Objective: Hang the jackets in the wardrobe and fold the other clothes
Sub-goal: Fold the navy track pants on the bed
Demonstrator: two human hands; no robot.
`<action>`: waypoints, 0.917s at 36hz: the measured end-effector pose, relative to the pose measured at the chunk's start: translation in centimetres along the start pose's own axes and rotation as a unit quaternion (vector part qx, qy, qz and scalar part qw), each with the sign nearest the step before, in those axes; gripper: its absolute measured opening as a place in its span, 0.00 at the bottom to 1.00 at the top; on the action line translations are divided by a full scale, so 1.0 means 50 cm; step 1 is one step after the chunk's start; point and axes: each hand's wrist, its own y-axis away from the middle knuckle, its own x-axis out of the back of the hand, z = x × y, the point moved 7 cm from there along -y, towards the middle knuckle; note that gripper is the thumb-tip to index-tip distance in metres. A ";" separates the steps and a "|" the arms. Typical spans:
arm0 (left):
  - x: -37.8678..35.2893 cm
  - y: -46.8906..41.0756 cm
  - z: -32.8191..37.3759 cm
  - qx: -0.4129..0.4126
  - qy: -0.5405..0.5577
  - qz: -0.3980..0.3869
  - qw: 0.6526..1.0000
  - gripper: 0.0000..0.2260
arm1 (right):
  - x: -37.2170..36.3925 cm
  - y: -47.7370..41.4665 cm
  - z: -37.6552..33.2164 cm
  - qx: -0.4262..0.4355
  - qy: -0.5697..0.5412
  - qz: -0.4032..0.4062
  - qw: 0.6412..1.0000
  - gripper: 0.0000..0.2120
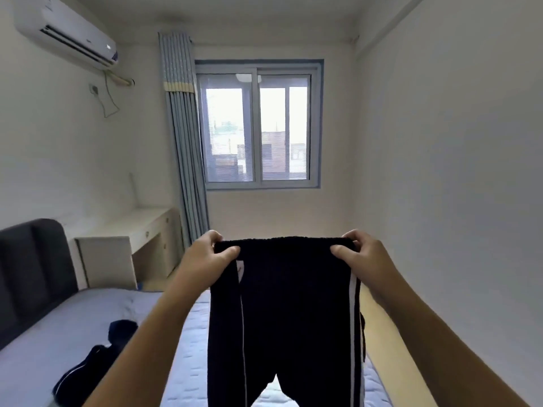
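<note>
A pair of dark navy trousers (291, 304) with white side stripes hangs in front of me, held up by the waistband above the bed. My left hand (205, 255) pinches the waistband's left corner. My right hand (360, 254) pinches its right corner. Both legs hang straight down and run out of the bottom of the view. Another dark garment (97, 356) with a thin white stripe lies crumpled on the mattress at the lower left, partly hidden by my left forearm.
The bed's pale mattress (44, 342) fills the lower left, with a dark padded headboard (32, 268) against the left wall. A white desk (141, 230) stands beyond it, next to a blue-grey curtain (185, 142) and a window (258, 124). A bare wall runs along the right.
</note>
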 end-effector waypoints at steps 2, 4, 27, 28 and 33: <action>-0.032 0.041 -0.012 0.003 0.000 0.006 1.000 0.09 | -0.013 0.034 0.036 -0.015 -0.010 0.008 1.000 0.06; -0.065 0.083 -0.017 0.003 0.024 -0.004 1.000 0.08 | -0.027 0.063 0.068 -0.033 -0.048 0.019 0.998 0.04; -0.243 0.291 -0.071 -0.059 0.043 -0.095 0.993 0.08 | -0.179 0.217 0.188 0.044 0.099 -0.137 0.985 0.07; -0.246 0.291 -0.070 -0.066 0.039 -0.101 0.992 0.06 | -0.180 0.217 0.183 0.061 0.124 -0.137 0.981 0.08; -0.262 0.287 -0.094 -0.010 0.119 -0.173 0.978 0.08 | -0.197 0.224 0.187 0.054 0.149 -0.209 0.965 0.12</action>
